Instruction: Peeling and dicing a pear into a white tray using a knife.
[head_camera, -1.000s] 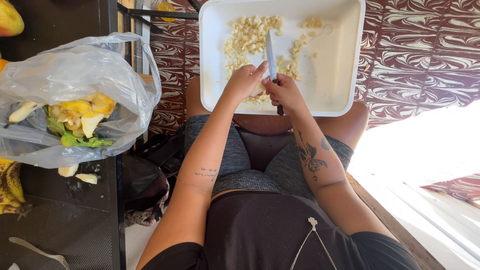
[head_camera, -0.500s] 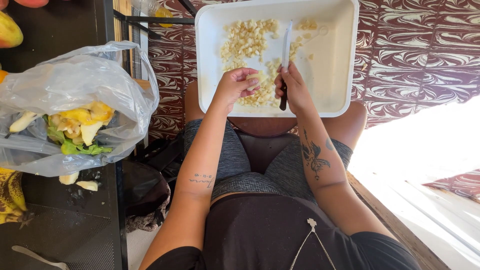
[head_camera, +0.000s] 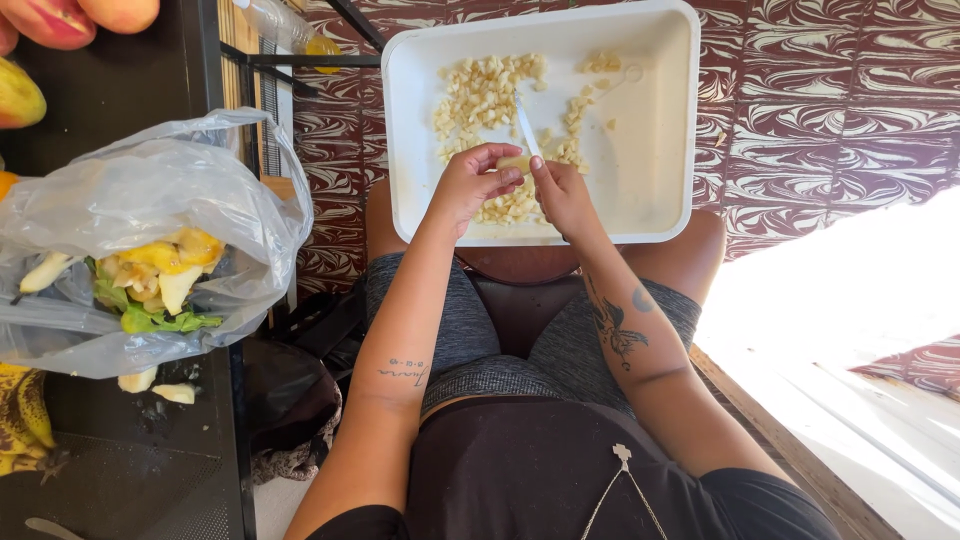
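Observation:
A white rectangular tray (head_camera: 660, 130) rests on my knees, holding several small pale fruit cubes (head_camera: 480, 95). Over its near edge, my left hand (head_camera: 468, 185) pinches a pale piece of fruit (head_camera: 516, 163) between thumb and fingers. My right hand (head_camera: 562, 192) grips a knife (head_camera: 527, 130), whose blade points away from me and lies against the fruit piece. The knife handle is hidden inside my fist. More cut cubes lie under both hands.
At the left, a black table (head_camera: 110, 470) carries a clear plastic bag (head_camera: 150, 210) of peels and scraps, peaches (head_camera: 60, 18), a mango (head_camera: 15, 92) and dark bananas (head_camera: 20, 420). A plastic bottle (head_camera: 290, 30) lies near the tray. Patterned maroon floor (head_camera: 830, 110) surrounds me.
My hands drew together nearer the tray's front edge. The left hand has picked up a fruit piece, and the knife has swung from upright over the cubes onto that piece.

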